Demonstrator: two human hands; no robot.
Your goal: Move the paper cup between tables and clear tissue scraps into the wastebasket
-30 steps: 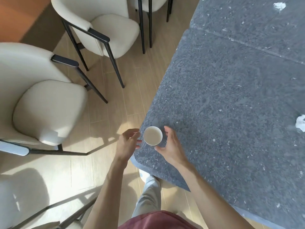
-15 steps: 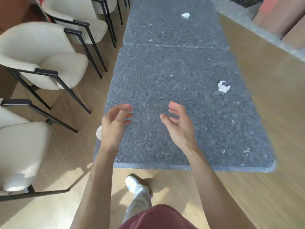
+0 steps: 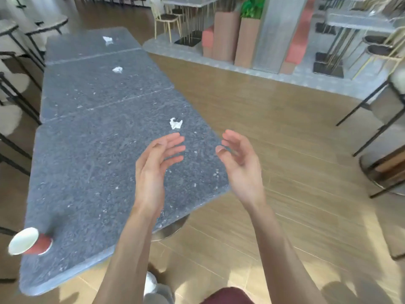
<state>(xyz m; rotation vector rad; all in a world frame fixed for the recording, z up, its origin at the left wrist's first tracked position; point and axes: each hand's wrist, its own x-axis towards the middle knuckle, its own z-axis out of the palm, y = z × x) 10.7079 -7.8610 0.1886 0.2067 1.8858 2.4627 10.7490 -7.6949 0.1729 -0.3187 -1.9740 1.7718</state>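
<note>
A red paper cup with a white inside stands at the near left corner of the long grey stone table. Three white tissue scraps lie on the table: a near one, a middle one and a far one. My left hand hovers above the table's right part, fingers straight and empty, just short of the near scrap. My right hand hangs over the floor past the table's right edge, fingers loosely curled, holding nothing. No wastebasket is in view.
Cream chairs with black frames line the table's left side. A wooden floor spreads to the right. More chairs stand at the far right, and planters with a column on a raised platform sit behind.
Both hands let go of the cup and left it on the table's corner. My view swung right and up; the hands now hover near the closest tissue scrap.
</note>
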